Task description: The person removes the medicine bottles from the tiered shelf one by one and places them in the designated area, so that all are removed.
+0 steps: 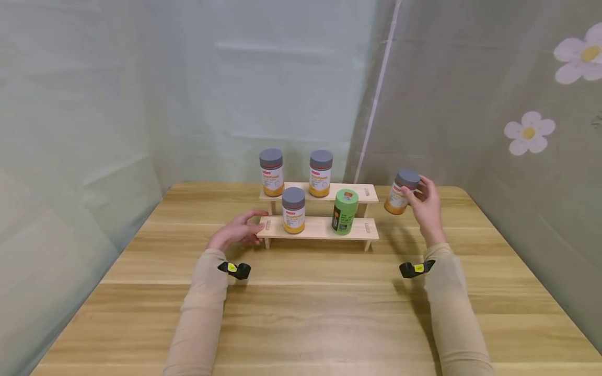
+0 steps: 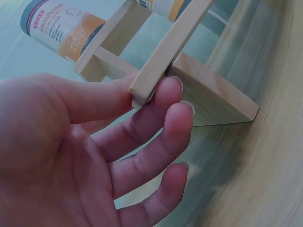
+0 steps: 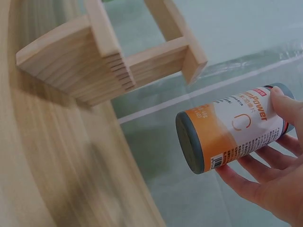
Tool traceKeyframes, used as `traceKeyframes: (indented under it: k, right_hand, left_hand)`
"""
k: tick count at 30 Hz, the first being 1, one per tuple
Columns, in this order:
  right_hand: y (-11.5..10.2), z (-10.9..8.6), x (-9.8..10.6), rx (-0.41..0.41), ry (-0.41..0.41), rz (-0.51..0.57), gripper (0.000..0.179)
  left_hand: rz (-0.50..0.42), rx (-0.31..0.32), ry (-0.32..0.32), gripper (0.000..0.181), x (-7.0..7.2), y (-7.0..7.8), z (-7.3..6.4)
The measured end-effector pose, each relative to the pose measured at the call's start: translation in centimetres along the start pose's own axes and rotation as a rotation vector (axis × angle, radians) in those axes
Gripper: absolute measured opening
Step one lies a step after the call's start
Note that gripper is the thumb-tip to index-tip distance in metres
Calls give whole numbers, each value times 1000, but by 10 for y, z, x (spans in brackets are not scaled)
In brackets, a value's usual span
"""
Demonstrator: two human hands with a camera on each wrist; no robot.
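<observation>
While the left hand (image 1: 238,228) pinches the left end of the lower tier (image 1: 318,227) of the wooden rack (image 1: 318,223), here's the right hand (image 1: 427,206), fingers curled firmly round a grey-lidded jar (image 1: 396,198), holding it tilted in the air just beyond the rack's right end, above the surface (image 1: 329,313)! Up on the top tier (image 1: 350,191) stand two matching jars (image 1: 321,177), one at the left end, one near the middle, and below them it's a third jar (image 1: 293,213) on the left, a green jar (image 1: 345,213) to its right.
</observation>
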State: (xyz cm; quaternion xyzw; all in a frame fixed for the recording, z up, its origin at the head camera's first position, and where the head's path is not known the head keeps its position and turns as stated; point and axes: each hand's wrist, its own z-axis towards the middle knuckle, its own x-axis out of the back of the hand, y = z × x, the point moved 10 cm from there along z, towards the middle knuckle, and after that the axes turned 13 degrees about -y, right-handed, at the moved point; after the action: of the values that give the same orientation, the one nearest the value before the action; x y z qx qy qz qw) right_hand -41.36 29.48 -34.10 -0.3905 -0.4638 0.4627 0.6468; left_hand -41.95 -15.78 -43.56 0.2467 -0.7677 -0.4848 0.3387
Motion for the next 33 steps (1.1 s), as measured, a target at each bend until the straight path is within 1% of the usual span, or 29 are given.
traceKeyframes:
  k: [6, 12, 17, 21, 27, 33]
  right_hand:
    - [9, 3, -6, 6, -41, -3, 64]
    - [18, 2, -6, -35, -68, -8, 72]
    - [28, 4, -10, -52, -102, -32, 67]
    - [30, 4, -14, -49, -115, -47, 61]
    - [32, 3, -16, -55, -125, -58, 61]
    - [36, 5, -18, -76, -163, -87, 62]
  left_hand:
    - [-28, -7, -7, 53, -1, 1, 1]
    - [-49, -14, 1, 53, -1, 3, 1]
    - [-49, -10, 8, 53, -3, 1, 0]
    - [-55, -16, 2, 53, -5, -1, 0]
    - [-68, -18, -5, 54, -5, -2, 0]
    - [-76, -26, -5, 54, -6, 1, -1]
